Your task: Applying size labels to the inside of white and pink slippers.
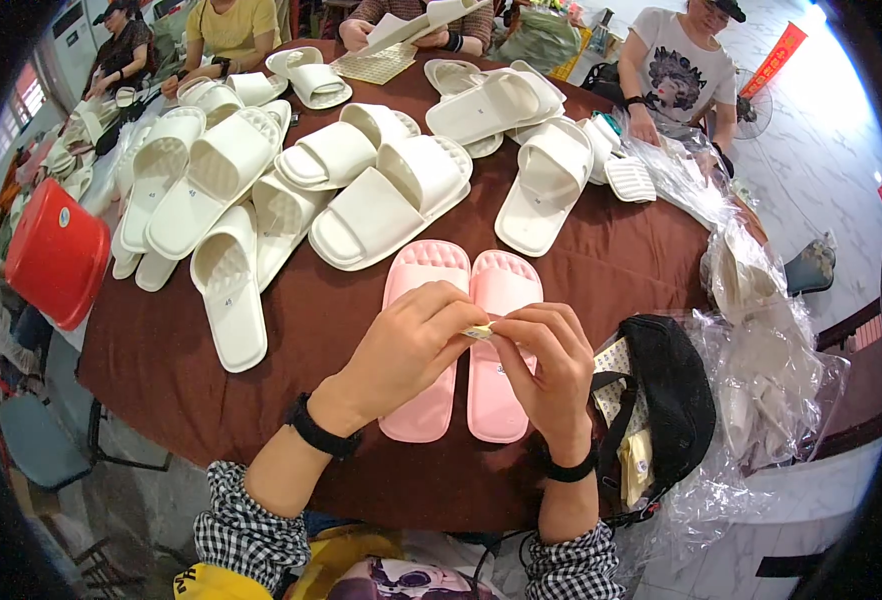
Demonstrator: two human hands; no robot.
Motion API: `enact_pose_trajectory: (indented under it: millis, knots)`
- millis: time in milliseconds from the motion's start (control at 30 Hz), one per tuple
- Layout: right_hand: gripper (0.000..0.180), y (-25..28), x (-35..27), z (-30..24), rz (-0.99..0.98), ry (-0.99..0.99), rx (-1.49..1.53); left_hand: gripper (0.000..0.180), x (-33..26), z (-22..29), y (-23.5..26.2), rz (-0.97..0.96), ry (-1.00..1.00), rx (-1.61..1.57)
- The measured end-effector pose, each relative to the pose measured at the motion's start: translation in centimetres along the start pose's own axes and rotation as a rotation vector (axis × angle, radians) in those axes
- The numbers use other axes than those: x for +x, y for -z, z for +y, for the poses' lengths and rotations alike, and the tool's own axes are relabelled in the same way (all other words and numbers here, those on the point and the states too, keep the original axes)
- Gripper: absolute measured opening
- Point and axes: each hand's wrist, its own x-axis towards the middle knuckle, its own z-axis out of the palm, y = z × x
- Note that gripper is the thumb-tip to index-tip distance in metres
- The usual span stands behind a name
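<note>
Head view: a small pale yellowish sticker-like slip (pixel 479 330) sits pinched between the fingertips of both hands, held just above a pair of pink moulded-foam slide sandals (pixel 461 335). The left hand (pixel 406 345) has thumb and forefinger closed on the slip's left end; the right hand (pixel 546 365) has its fingers curled, pinching the right end. Both wrists wear black bands; the sleeves are black-and-white check. The pink pair lies side by side, toes far, on a round table with a dark brown cloth (pixel 291 330). Farther off, many cream-white slide sandals (pixel 381 190) lie scattered. A black pouch bag (pixel 666 400) lies just right of the right hand, clear plastic bags (pixel 761 370) beyond it. A red plastic stool (pixel 56 255) stands far left. Other people sit along the far rim.
</note>
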Motion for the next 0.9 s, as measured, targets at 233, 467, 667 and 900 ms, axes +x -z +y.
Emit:
enact_pose_trajectory:
  millis: [233, 467, 667, 900]
  knots:
    - [0.019, -0.1, 0.0, 0.2, 0.004, 0.010, -0.027, 0.027, 0.2, -0.1, 0.0, 0.012, -0.068, 0.043]
    - [0.020, -0.2, 0.0, 0.2, 0.022, 0.000, 0.005, 0.028, 0.1, -0.3, 0.0, 0.034, -0.107, 0.049]
    - [0.018, 0.3, -0.2, 0.0, 0.138, -0.144, 0.070, 0.029, 0.3, -0.3, 0.8, 0.130, 0.048, 0.016]
    - [0.013, -0.9, -0.5, -1.5, -0.292, -0.052, 0.099, 0.022, 0.5, -0.8, 2.4, 0.354, 0.348, -0.345]
